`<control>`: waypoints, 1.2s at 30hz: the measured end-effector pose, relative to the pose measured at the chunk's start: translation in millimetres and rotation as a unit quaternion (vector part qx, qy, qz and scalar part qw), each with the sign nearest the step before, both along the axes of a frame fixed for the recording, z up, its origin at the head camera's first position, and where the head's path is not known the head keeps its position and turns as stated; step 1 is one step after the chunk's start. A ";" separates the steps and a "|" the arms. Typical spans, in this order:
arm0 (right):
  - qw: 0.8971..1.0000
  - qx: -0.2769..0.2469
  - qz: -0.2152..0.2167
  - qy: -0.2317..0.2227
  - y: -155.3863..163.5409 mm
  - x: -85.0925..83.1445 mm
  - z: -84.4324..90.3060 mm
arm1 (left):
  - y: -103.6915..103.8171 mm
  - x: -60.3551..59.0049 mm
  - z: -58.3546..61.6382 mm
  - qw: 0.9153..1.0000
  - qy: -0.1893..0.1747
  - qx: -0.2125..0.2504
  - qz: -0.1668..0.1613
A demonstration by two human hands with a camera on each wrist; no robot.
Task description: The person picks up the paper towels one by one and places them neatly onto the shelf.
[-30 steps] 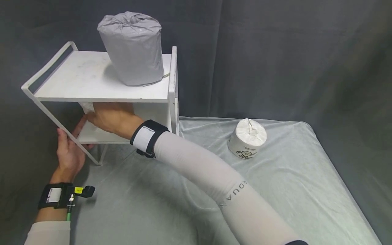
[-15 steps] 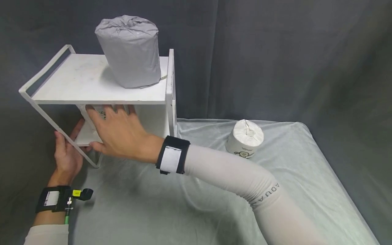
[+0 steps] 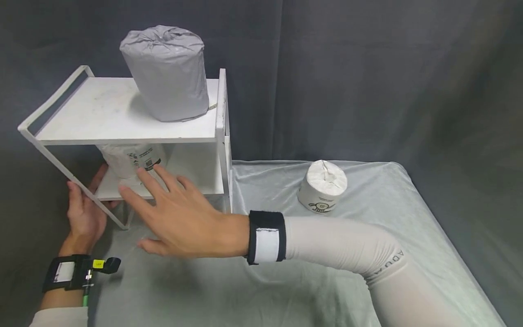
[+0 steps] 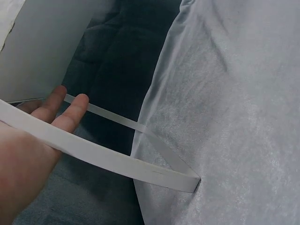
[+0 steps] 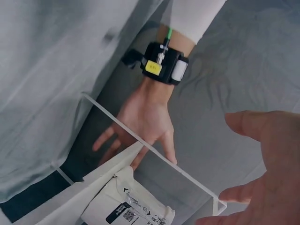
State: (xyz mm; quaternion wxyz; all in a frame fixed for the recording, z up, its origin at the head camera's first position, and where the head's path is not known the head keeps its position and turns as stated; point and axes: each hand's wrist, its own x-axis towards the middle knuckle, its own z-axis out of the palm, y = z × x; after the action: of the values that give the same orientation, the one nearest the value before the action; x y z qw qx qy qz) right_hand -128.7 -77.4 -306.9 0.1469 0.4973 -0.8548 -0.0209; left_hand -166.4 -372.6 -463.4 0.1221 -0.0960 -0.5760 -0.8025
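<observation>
A white two-tier shelf rack (image 3: pixel 102 108) stands tilted-looking at the left of the head view. My left hand (image 3: pixel 85 215) grips its left side, with the thumb outside the leg and other fingers around the lower board, some beneath it. On the lower board sits a white wrapped toilet roll (image 3: pixel 149 156), partly hidden by the upper board; its printed label (image 5: pixel 126 213) shows in the right wrist view. My right hand (image 3: pixel 184 218) is in front of the rack, fingers spread and holding nothing. A larger roll in grey wrapping (image 3: pixel 167 75) stands on the top board.
Another white wrapped toilet roll (image 3: pixel 323 186) stands upright on the pale grey cloth (image 3: pixel 388 245), right of the rack. A dark grey curtain (image 3: pixel 347 81) hangs behind. The rack's front leg (image 4: pixel 93 150) crosses the left wrist view.
My right hand has drawn out from between the boards towards me, its fingers spreading off the white toilet roll, which stays on the lower board. The left hand keeps its hold.
</observation>
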 end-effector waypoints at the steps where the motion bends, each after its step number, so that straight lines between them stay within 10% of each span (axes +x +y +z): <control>1: 1.000 0.001 0.001 -0.003 4.2 2.0 -0.9 | -0.2 -0.1 0.4 1.000 -0.002 0.000 0.000; 36: 0.997 -0.005 -0.054 -0.055 155.1 0.0 -36.9 | -1.6 2.4 3.2 0.999 -0.031 -0.024 -0.005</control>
State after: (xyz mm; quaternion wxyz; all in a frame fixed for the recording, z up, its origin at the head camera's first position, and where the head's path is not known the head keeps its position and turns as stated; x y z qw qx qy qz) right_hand -128.7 77.6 -343.8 0.1014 0.4499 -0.8873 0.0030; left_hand -164.0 -374.2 -460.2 0.0979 -0.0765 -0.5983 -0.7916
